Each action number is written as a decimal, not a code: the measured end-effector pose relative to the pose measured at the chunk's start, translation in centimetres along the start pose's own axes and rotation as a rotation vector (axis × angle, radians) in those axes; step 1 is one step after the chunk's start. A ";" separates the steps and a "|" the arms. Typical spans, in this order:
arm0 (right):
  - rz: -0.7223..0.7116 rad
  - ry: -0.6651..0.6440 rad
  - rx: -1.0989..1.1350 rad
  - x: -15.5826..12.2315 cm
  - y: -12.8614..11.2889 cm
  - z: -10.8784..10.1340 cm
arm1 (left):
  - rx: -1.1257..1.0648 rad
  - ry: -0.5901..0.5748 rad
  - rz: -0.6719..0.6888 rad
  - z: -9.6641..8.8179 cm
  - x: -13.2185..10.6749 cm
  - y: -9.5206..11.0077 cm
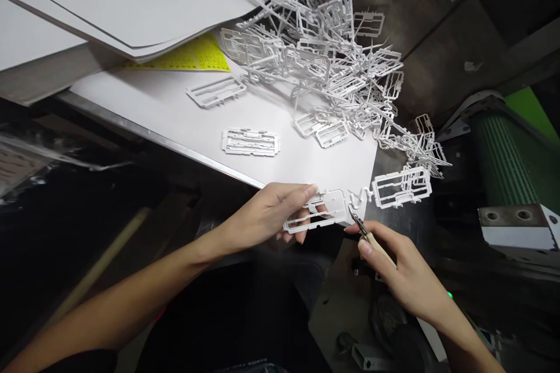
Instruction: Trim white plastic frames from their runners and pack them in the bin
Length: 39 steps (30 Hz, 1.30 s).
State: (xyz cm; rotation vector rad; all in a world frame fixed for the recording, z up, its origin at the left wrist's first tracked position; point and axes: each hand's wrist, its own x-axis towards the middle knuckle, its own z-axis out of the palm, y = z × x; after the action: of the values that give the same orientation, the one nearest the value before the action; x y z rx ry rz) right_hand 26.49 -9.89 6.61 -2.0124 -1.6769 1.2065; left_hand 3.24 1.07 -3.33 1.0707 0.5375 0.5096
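My left hand (266, 213) grips one end of a white moulded plastic frame set (326, 210), a flat frame joined by a thin runner to a second frame (401, 186) that sticks out to the right. My right hand (400, 271) is closed round a small cutter with a pale handle (371, 239). The cutter's metal tip touches the runner between the two frames. Both hands hover past the front corner of the white work surface (175, 111).
A tangled heap of white plastic frames on runners (332, 52) covers the back right of the surface. Two separated frames (250, 142) (216, 91) lie flat nearer the left. Yellow printed sheets (196, 55) sit under white boards (109, 0). A green conveyor (507, 157) stands at the right.
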 end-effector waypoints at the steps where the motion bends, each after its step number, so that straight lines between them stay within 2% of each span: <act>1: -0.002 0.001 0.003 0.0 0.0 0.0 | -0.003 0.000 -0.004 0.0 0.0 0.0; 9: 0.002 0.013 0.025 0.0 -0.1 0.3 | 0.014 -0.018 -0.025 0.1 -0.1 0.4; 17: -0.045 0.015 0.081 0.3 0.8 0.6 | 0.030 -0.016 -0.012 0.2 0.1 0.1; 22: -0.080 0.053 0.035 0.7 0.9 0.4 | 0.041 -0.025 -0.031 0.1 0.3 -0.1; 29: -0.048 0.028 -0.008 0.8 0.7 0.1 | 0.064 -0.031 -0.017 0.0 0.4 0.1; 36: -0.080 0.059 -0.026 0.9 0.6 0.2 | 0.096 -0.040 -0.037 0.1 0.3 0.4; 37: -0.094 0.066 -0.021 1.0 0.7 0.2 | 0.109 -0.029 -0.029 0.1 0.4 0.4; 39: -0.124 0.087 -0.016 1.1 1.0 0.3 | 0.197 0.066 0.041 0.2 0.4 0.1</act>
State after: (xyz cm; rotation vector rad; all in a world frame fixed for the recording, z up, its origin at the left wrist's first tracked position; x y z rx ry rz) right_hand 26.97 -9.27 5.32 -1.9093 -1.7464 1.0525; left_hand 3.63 1.27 -3.23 1.2578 0.6343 0.5372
